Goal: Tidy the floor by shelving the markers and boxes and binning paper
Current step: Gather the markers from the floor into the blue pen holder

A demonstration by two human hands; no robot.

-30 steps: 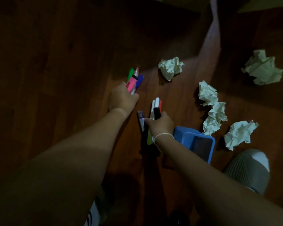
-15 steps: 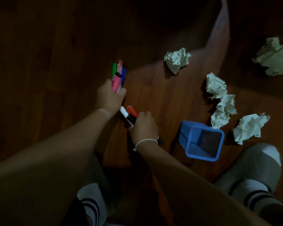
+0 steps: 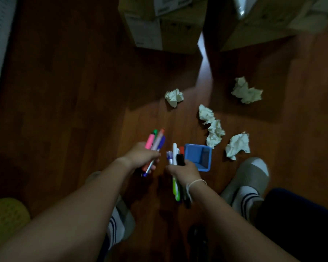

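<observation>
Marker collection in hand, approx. complete; no loose markers visible on the floor (image 3: pixel 83 91).

Left hand (image 3: pixel 140 157): clenched round a bundle of markers (image 3: pixel 155 141) – pink, green, orange, blue caps fanning up and away from the knuckles, butt ends showing below the fist.

Right hand (image 3: pixel 185 170): clenched round a second bundle (image 3: pixel 176 154) – white, black, red and purple tips above the fist, green barrel trailing below along the wrist. The two hands are near each other, not touching.

Blue holder (image 3: pixel 198 157): upright on the floor, just right of the right hand, mouth open, appears empty. Whether hand touches it: cannot tell.

Paper: five crumpled balls on the floor, all beyond and right of the right hand – nearest pair (image 3: pixel 212 125) above the holder, one (image 3: pixel 236 145) further right, one (image 3: pixel 174 97) ahead, one (image 3: pixel 246 90) farthest out. None binned.

Cardboard boxes (image 3: pixel 159 25): on the floor well ahead of both hands, not yet shelved.

Judgement: next move prob. dropping both bundles into the holder, then shelving it. Calls for lining tips over the mouth; a light holder may tip if a bundle goes in off-centre. Light is poor – marker count uncertain.
</observation>
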